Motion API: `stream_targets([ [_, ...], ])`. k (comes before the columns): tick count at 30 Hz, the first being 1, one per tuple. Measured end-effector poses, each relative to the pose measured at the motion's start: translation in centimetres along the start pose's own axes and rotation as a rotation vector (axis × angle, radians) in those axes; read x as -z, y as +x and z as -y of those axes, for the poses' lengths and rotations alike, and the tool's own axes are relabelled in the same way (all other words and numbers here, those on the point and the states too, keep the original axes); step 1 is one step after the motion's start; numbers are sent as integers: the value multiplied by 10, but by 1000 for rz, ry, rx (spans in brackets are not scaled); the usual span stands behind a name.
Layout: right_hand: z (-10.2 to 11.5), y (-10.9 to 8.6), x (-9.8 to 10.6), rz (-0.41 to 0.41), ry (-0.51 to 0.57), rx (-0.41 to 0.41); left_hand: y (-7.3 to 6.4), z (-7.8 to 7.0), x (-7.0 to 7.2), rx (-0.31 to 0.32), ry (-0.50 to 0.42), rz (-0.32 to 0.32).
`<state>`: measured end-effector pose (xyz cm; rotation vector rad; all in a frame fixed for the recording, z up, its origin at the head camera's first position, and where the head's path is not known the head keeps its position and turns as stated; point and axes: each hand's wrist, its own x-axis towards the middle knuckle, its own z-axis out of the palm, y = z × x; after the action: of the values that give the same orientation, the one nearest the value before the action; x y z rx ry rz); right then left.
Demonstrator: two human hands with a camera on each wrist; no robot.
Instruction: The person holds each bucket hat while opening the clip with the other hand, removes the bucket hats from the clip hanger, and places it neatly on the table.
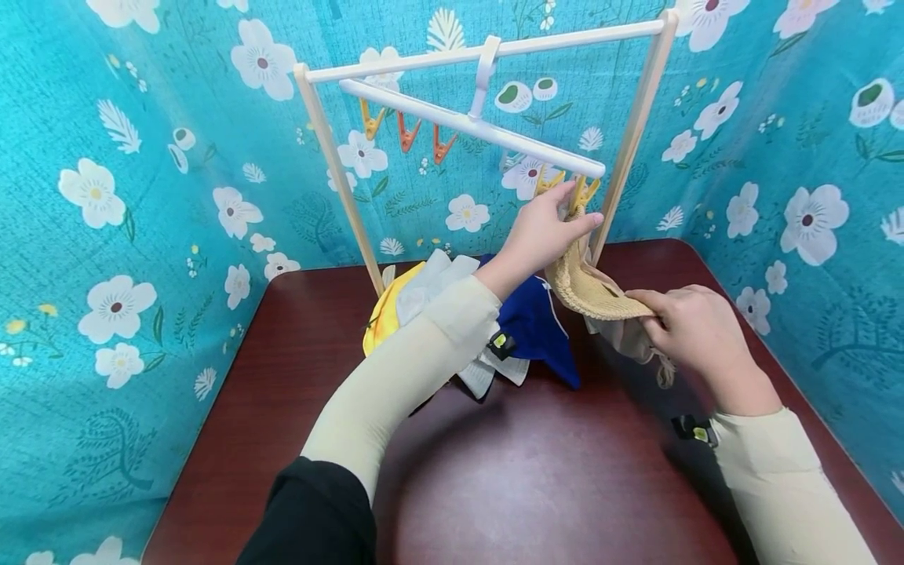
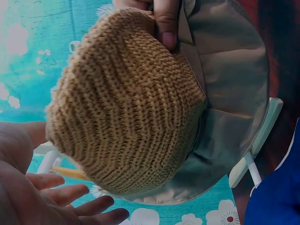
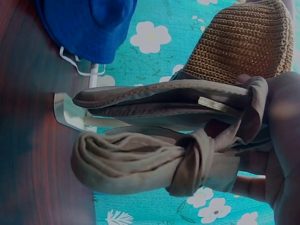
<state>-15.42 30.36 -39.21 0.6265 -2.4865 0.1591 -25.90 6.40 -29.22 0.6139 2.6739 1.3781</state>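
Note:
A tan knitted hat point(image 1: 589, 286) with a beige cloth brim point(image 2: 234, 79) hangs below the right end of a white hanger point(image 1: 473, 125). Its upper edge meets a yellow clip point(image 1: 585, 192); whether the clip bites it, I cannot tell. Beside that clip is my left hand point(image 1: 540, 235), its thumb against the knit and its other fingers spread in the left wrist view. Lower down, my right hand point(image 1: 695, 329) pinches the hat's edge between thumb and fingers. A knotted beige cloth band point(image 3: 140, 164) dangles by the right hand in the right wrist view.
A wooden frame point(image 1: 639, 118) carries the hanger, which tilts down to the right. Orange clips point(image 1: 407, 133) hang on its left half. Under it, a blue hat point(image 1: 537, 329), grey cloth point(image 1: 431, 286) and a yellow item point(image 1: 388, 314) lie piled on the dark red table point(image 1: 282, 439).

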Motion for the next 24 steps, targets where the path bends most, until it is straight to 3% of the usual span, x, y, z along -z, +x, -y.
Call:
stream_targets([
  [10, -3, 2, -3, -35, 7, 52, 15, -5, -7, 1, 24, -59],
  [19, -4, 3, -3, -40, 7, 58, 29, -6, -15, 47, 79, -146],
  [24, -4, 3, -5, -38, 3, 57, 35, -3, -19, 61, 53, -188],
])
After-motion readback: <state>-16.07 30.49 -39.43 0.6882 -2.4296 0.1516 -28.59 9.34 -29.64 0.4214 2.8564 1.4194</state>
